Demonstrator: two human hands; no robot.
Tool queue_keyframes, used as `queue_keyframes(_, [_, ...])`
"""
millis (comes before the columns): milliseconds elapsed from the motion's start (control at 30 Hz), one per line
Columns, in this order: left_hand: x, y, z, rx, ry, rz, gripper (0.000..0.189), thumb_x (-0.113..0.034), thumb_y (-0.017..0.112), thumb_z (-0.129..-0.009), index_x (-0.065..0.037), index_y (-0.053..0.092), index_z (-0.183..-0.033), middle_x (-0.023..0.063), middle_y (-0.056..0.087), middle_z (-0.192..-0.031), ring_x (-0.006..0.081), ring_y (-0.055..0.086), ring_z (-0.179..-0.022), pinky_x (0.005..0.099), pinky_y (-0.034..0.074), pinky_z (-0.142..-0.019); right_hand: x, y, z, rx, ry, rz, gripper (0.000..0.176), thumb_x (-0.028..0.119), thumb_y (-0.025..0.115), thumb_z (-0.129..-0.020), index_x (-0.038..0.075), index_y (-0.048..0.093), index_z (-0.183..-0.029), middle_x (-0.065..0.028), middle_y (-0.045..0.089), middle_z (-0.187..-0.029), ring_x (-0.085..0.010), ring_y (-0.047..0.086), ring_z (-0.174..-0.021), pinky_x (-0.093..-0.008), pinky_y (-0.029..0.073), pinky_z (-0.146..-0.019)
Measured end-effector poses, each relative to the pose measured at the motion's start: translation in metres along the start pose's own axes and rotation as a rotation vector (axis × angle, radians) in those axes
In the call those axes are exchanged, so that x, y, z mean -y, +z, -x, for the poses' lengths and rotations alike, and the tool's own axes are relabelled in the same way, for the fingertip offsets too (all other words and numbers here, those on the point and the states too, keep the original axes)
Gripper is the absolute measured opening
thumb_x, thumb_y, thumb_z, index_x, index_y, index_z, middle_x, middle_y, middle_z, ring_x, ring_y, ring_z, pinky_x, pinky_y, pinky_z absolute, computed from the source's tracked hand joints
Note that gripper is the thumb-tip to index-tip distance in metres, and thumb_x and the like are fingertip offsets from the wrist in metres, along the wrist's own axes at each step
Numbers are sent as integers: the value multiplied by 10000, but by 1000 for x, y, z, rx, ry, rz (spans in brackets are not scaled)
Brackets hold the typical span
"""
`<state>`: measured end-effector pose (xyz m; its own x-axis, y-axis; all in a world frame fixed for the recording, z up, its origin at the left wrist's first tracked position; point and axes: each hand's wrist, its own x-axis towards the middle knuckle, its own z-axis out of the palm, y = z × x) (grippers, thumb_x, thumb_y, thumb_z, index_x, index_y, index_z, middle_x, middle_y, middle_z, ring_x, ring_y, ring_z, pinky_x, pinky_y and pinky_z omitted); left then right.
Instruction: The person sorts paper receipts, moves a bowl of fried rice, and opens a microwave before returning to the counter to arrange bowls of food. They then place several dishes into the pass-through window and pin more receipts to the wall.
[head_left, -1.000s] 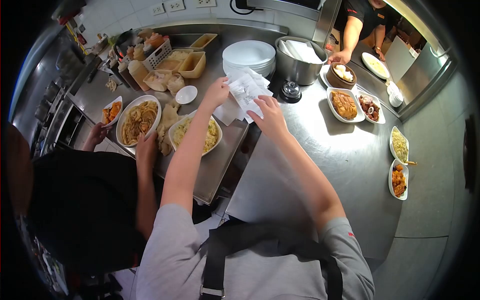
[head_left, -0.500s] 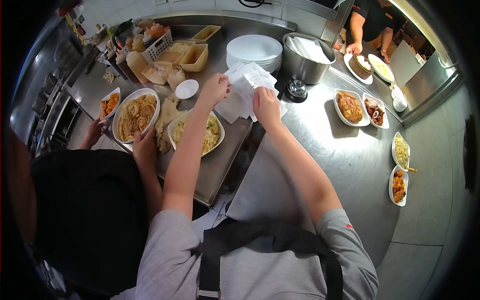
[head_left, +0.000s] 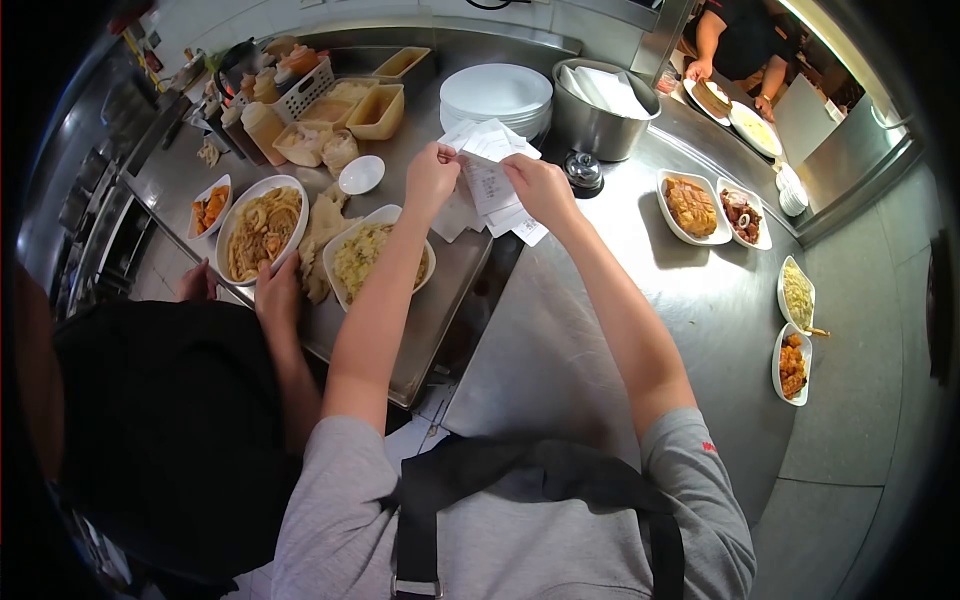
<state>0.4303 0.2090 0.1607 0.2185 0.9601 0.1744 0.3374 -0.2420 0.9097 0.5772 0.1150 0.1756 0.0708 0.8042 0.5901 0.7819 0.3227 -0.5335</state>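
Note:
My left hand (head_left: 432, 180) is closed in a pinch on the upper left corner of a printed paper receipt (head_left: 488, 190). The thumb and fingers of my right hand (head_left: 541, 190) pinch the same slip on its right side, so it hangs between both hands. More white slips lie loosely around and under it. Behind them rises a stack of white plates (head_left: 496, 92). A black and silver call bell (head_left: 582, 172) stands just right of my right hand. Below my left forearm, which partly hides it, is a white bowl of fried rice (head_left: 362, 262).
At left, a co-worker's hand (head_left: 279, 292) touches a white bowl of noodles (head_left: 262, 232). Sauce bottles (head_left: 262, 128) and tubs line the back. Filled dishes (head_left: 690, 210) stand on the right counter. Another person handles plates beyond the pass. A metal pot (head_left: 605, 125) holds white packets.
My left hand has come down to the receipt and now grips its edge. My right hand has shifted slightly right. The co-worker's far hand has left the small orange-food dish.

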Motion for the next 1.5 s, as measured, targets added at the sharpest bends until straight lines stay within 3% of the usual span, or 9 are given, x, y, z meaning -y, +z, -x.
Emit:
queue_keyframes(167, [7, 4, -7, -3, -2, -86, 218, -144, 606, -671, -3, 538, -822, 97, 580, -723, 200, 563, -665, 292, 434, -608, -3, 4, 2, 30, 50, 0, 164, 163, 511, -762, 44, 581, -852, -170, 561, -665, -298, 562, -617, -344, 433, -554])
queue_keyframes(600, [11, 5, -5, 30, -16, -76, 272, -149, 617, -660, 2, 513, -861, 102, 581, -746, 203, 565, -684, 291, 437, -631, -3, 10, 4, -1, 40, 8, 136, 155, 495, -756, 44, 572, -771, -167, 557, -638, -319, 552, -599, -376, 437, -545])
queue_keyframes(667, [6, 5, 1, 47, 53, -117, 334, -144, 625, -649, 0, 482, -915, 103, 579, -766, 214, 569, -703, 298, 442, -646, -4, 10, 3, 30, 51, 14, 164, 164, 512, -764, 32, 578, -835, -163, 557, -633, -287, 565, -587, -334, 433, -526])
queue_keyframes(800, [-2, 9, 13, 21, 182, -238, 391, -124, 632, -650, 6, 447, -969, 95, 566, -758, 204, 556, -672, 301, 442, -597, -3, 10, 4, 29, 54, 12, 163, 163, 514, -764, 32, 579, -836, -160, 558, -631, -284, 566, -580, -332, 433, -521])
queue_keyframes(867, [-2, 11, 13, 14, 157, -307, 429, -131, 633, -641, 2, 435, -998, 110, 571, -788, 231, 564, -702, 316, 439, -638, -1, 10, 4, 0, 41, -13, 135, 155, 497, -757, 42, 570, -766, -170, 555, -632, -320, 552, -598, -379, 436, -541])
queue_keyframes(1300, [-6, 12, 14, 30, 114, -351, 439, -153, 631, -645, -12, 434, -1011, 107, 575, -792, 237, 565, -725, 325, 437, -647, -9, 19, 7, 3, 48, 5, 142, 167, 495, -759, 48, 572, -778, -172, 557, -637, -332, 552, -614, -390, 438, -556])
queue_keyframes(1500, [-5, 13, 12, 25, 152, -338, 364, -123, 562, -663, -14, 439, -989, 117, 582, -792, 274, 564, -754, 353, 438, -669, -12, 29, 9, 44, 88, 65, 141, 159, 498, -767, 51, 570, -819, -166, 567, -689, -314, 557, -645, -362, 436, -564])
